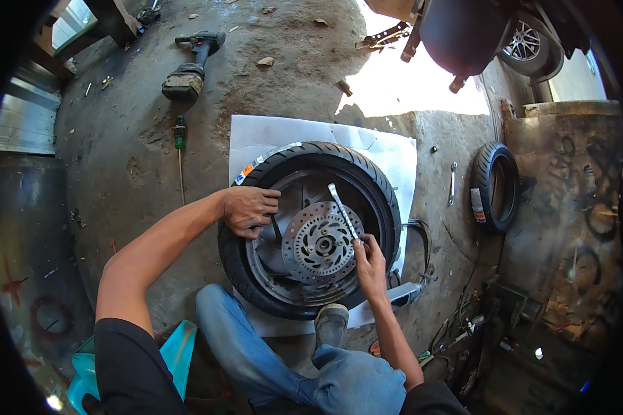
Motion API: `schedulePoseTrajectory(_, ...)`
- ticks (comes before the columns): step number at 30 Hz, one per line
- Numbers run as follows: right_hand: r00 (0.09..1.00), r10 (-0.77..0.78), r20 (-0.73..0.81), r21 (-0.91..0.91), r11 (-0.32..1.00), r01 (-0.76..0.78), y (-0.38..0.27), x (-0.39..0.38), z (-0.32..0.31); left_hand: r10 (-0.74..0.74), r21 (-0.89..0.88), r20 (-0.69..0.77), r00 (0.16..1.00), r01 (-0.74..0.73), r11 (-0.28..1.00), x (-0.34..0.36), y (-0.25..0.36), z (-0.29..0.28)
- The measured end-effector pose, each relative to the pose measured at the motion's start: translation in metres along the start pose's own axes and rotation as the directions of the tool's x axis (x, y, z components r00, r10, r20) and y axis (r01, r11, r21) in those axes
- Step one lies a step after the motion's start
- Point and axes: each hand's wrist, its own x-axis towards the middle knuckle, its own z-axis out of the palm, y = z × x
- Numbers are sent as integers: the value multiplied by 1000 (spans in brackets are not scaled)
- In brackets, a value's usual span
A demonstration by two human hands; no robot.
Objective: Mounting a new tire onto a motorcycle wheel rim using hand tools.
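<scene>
Down on the floor, the left hand point(248, 209) is gripping the wheel point(309, 228), fingers curled over its rim. The right hand point(370, 261) is pinching a wrench point(343, 211) above the brake disc point(319, 243), its fingertips partly hidden.

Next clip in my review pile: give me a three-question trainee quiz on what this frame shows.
1. True or false: the left hand rests on the rim of the wheel.
2. What does the right hand hold? A) a green screwdriver B) a slim metal wrench C) a power drill
3. Fill in: the wheel lies flat on a sheet of white ____.

Key
1. True: it grips the rim's left side, beside the tyre.
2. B: the wrench runs up from the fingers across the brake disc.
3. Paper, spread on the concrete floor.
</scene>
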Motion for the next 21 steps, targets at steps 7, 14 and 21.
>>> schedulePoseTrajectory(7, 953, -154, -259, 14, 987, 163, 13, 26, 47, -21, 15, 2, 1000, 21, 1000, 3, 1, 1)
schedulePoseTrajectory(14, 906, -289, -308, -71, 957, 281, -13, 30, 60, -16, 13, -39, 999, 16, 1000, 1, 1, 1)
schedulePoseTrajectory(21, 837, -420, -351, -244, 904, 351, -40, 31, 59, -20, 35, -16, 1000, 21, 999, 1, 0, 0)
